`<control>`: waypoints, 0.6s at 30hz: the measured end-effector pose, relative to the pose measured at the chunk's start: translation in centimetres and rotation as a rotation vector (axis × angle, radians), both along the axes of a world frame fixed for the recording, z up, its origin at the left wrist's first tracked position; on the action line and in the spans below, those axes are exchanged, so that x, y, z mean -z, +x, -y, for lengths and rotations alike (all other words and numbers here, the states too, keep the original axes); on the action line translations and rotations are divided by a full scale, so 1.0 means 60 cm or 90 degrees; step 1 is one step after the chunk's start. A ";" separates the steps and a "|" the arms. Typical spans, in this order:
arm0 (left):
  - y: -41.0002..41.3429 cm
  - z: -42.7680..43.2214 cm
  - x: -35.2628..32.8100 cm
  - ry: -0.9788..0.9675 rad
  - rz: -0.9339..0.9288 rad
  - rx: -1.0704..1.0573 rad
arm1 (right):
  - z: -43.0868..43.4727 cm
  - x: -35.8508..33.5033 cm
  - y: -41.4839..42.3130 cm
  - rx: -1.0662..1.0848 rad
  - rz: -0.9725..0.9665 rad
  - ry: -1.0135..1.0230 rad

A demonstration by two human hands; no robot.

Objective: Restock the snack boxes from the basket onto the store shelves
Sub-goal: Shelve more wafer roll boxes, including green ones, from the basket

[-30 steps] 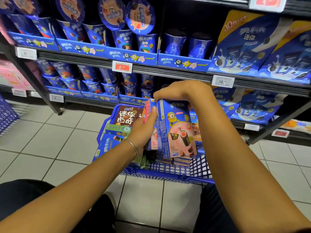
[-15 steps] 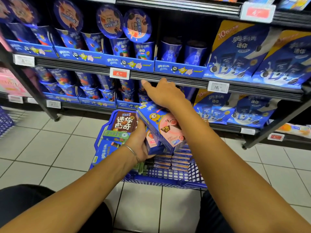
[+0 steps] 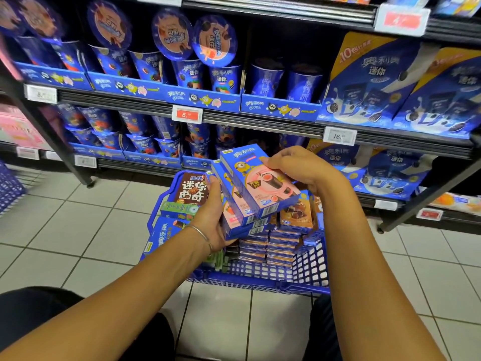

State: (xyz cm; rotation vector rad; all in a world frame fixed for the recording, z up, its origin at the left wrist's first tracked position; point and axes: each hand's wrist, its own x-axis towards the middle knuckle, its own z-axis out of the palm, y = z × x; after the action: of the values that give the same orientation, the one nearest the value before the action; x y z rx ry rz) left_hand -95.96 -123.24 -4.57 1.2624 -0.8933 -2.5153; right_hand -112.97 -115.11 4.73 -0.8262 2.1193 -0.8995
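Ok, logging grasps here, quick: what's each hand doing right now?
Left hand: grips the stack of snack boxes.
Right hand: holds the top box of that stack.

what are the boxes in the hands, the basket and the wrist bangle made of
Snack boxes: likely thin printed cardboard, glossy; sharp folded edges, light glare.
Basket: looks like moulded blue plastic; grid of holes in its wall.
Bangle: seemingly metal; thin, silvery, shiny.

shop | stocked shelves [image 3: 260, 121] | price tags [image 3: 187, 114] | shopping basket [image 3: 260, 281]
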 end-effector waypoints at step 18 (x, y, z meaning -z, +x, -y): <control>-0.003 0.003 -0.017 -0.093 0.020 -0.020 | -0.057 0.047 -0.020 0.177 0.444 -0.217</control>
State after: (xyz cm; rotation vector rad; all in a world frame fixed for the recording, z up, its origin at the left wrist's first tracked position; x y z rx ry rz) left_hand -96.14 -123.42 -3.57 1.2630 -1.0354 -2.3638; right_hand -114.17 -111.69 1.92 -0.2921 1.4988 -1.4711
